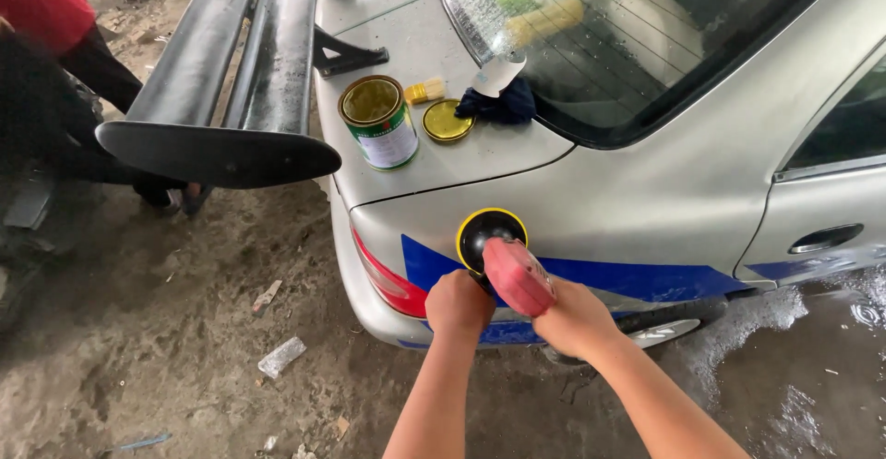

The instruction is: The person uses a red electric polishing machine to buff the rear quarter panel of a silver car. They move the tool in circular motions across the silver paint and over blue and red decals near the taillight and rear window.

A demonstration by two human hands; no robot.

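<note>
- Both hands wrap one red polisher (517, 274): left hand (459, 304) on its side grip, right hand (574, 316) on the body.
- Above them: one open tin (378, 122), one yellow lid (448, 120), one brush (425, 91).

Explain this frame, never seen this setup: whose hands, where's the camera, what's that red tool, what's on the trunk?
One picture, from a camera worn on a person's head, looking down at their own bare arms. The left hand and right hand both grip a red power polisher; its round pad with a yellow rim sits against the rear side panel of a silver car. On the trunk lid lie an open paint can, its yellow lid, a small brush and a dark cloth. A black spoiler sticks out left. Another person stands at top left.
</note>
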